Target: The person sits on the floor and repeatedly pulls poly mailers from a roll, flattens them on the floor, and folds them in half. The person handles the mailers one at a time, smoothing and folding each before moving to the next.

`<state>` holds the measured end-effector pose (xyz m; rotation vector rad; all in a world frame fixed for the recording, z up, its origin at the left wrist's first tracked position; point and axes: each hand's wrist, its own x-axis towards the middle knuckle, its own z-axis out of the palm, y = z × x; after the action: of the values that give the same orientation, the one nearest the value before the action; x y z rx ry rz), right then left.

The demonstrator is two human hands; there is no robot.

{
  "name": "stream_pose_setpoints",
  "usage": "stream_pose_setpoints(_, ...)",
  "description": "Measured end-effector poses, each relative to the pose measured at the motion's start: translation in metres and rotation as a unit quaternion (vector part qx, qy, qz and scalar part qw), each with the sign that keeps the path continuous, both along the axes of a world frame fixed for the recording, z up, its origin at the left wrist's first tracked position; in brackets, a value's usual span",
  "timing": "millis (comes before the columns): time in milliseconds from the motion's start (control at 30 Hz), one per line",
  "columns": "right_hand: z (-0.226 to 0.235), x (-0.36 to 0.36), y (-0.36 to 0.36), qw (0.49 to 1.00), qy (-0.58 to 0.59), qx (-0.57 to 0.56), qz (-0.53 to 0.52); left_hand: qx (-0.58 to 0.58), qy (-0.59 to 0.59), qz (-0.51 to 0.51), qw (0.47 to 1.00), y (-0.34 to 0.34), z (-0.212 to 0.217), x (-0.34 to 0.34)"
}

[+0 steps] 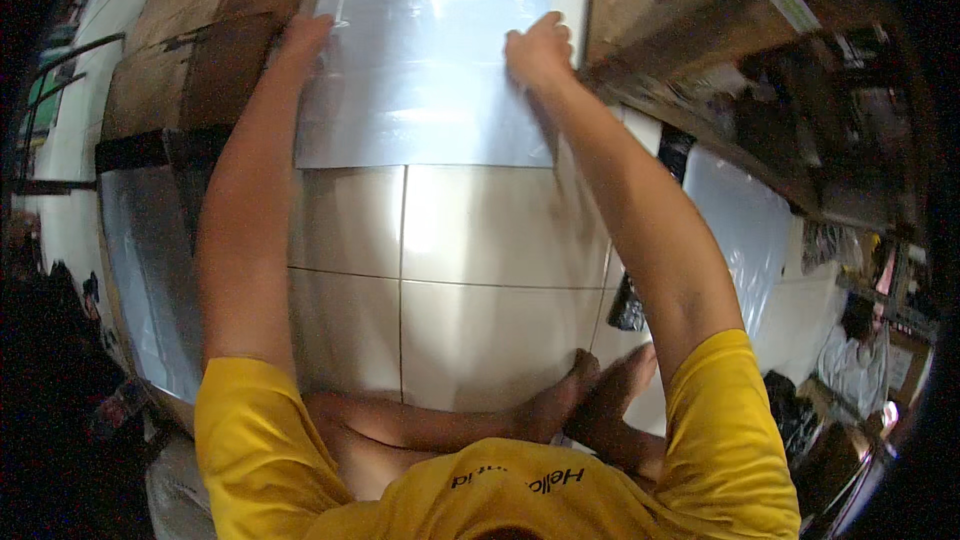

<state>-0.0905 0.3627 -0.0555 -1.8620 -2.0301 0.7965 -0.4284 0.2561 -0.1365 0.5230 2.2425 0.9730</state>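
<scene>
Head view: left hand (305, 35) lies flat on the plastic sheet (425, 60); right hand (538, 48) fingers curl, pinching its edge

pale floor tiles (470, 270) with dark grout lines fill the middle. brown cardboard sheets (190, 50) lie along the floor's left edge, a glossy plastic sheet (140, 260) just below them. a wooden rack (760, 60) crowds the upper right corner; another clear plastic sheet (745, 230) lies beneath it. another person (860, 350) sits at the right edge
</scene>
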Motion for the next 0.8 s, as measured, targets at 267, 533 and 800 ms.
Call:
stream_pose_setpoints(267, 0.041, 0.206, -0.123, 0.941, 0.132, 0.065, 0.304, 0.210, 0.327, -0.146, 0.910, -0.089, 0.052, 0.197)
stream_pose_setpoints(533, 0.068, 0.507, -0.148, 0.868, -0.260, 0.008, 0.423, 0.272, 0.166, -0.563, 0.763, -0.156, 0.080, 0.544)
stream_pose_setpoints(800, 0.005, 0.560, -0.167, 0.797, -0.357, 0.160, 0.460, 0.066, 0.329, -0.685, 0.647, -0.116, 0.075, 0.648)
